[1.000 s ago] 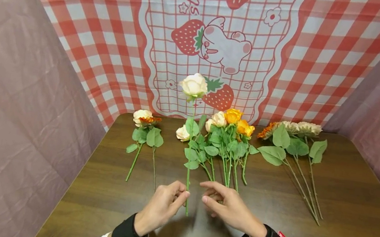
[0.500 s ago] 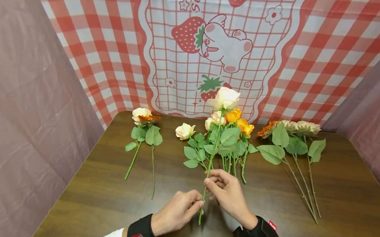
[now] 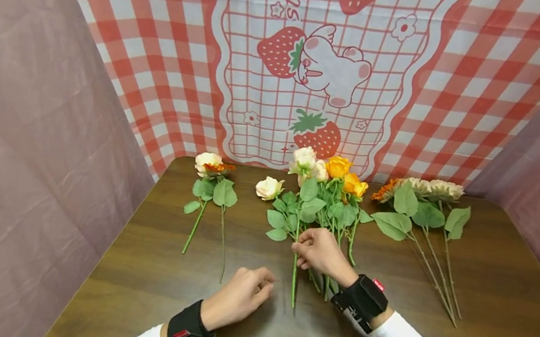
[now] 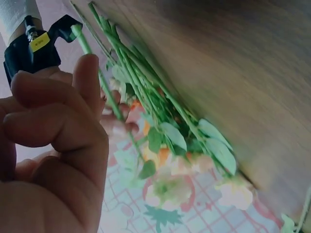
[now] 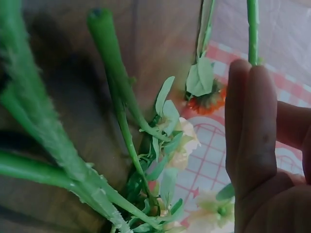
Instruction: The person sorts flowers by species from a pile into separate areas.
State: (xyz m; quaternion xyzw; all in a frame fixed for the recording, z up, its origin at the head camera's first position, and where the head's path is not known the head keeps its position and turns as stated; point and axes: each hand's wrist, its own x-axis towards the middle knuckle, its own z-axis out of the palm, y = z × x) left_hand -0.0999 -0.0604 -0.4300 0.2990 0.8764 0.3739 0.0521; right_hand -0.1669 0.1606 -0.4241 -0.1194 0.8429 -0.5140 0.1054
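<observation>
My right hand (image 3: 322,253) pinches the green stem of a cream-white rose (image 3: 303,161) between thumb and fingertips. Its bloom leans over the middle pile of roses (image 3: 342,212), which has peach and orange heads. The stem's lower end points toward me, and in the right wrist view the stem (image 5: 252,31) runs up past the fingertips. To the left of the stem, my left hand (image 3: 239,297) hovers above the table with loosely bent fingers and holds nothing. In the left wrist view, that same left hand (image 4: 58,131) is apart from the stem (image 4: 109,92).
At the left of the wooden table (image 3: 139,286) lie a cream rose (image 3: 208,163) and an orange flower (image 3: 220,168). Several pale and orange flowers (image 3: 418,189) with long stems lie at the right. A checked strawberry cloth (image 3: 174,48) hangs behind.
The white rose has passed from my left hand to my right, moved right and tilted down over the middle pile. My left hand has let go and drawn back left.
</observation>
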